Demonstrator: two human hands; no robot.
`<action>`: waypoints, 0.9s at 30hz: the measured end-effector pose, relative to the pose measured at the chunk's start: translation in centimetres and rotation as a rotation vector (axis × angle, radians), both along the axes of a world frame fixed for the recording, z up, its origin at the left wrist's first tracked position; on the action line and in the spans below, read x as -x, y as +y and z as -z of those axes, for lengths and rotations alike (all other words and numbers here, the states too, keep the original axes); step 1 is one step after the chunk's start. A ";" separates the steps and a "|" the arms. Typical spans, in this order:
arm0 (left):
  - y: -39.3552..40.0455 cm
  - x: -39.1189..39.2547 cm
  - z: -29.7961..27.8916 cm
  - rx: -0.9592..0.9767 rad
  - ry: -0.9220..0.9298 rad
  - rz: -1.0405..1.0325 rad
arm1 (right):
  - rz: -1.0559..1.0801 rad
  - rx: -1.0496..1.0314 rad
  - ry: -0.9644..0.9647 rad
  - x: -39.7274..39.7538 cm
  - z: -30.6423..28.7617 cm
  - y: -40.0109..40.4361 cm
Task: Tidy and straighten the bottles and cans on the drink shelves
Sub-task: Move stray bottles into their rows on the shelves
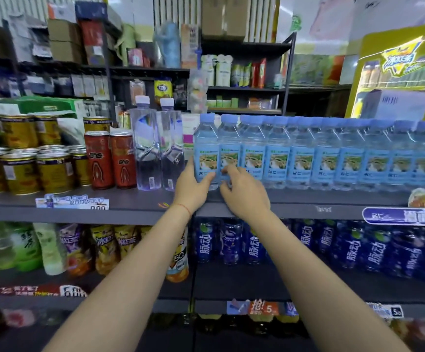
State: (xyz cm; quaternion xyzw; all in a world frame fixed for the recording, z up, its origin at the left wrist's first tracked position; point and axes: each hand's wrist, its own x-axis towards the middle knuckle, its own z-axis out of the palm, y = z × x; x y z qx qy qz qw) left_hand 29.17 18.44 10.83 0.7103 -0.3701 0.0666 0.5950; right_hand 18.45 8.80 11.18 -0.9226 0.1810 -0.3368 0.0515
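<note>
Water bottle (205, 151), row's nine-o'clock end: left hand (190, 185) grips base; right hand (242, 191) fingers curled on neighbouring bottle (229, 151). Square labels forward.

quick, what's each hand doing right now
Left hand: grips the end water bottle low on its side.
Right hand: fingers curled on the second bottle, pinching it near the base.

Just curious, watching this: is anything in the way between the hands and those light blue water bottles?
Nothing visible is. The left hand already grips the end water bottle of the row, and the right hand's fingers touch the next bottle. The clear bottles stand just beside, to the left.
</note>
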 end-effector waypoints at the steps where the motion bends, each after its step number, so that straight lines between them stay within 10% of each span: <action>1: -0.2 -0.2 0.3 -0.012 -0.021 -0.028 | 0.006 0.044 -0.010 -0.1 0.2 0.1; 8: -0.2 0.7 0.6 0.027 -0.079 -0.306 | 0.027 0.096 -0.030 -0.2 0.7 0.2; 20: 0.6 1.6 0.5 -0.210 -0.078 -0.172 | -0.008 0.014 -0.065 0.1 0.7 0.0; 27: 8.1 4.0 3.9 0.082 -0.217 -0.364 | -0.277 0.008 -0.502 1.0 5.1 5.6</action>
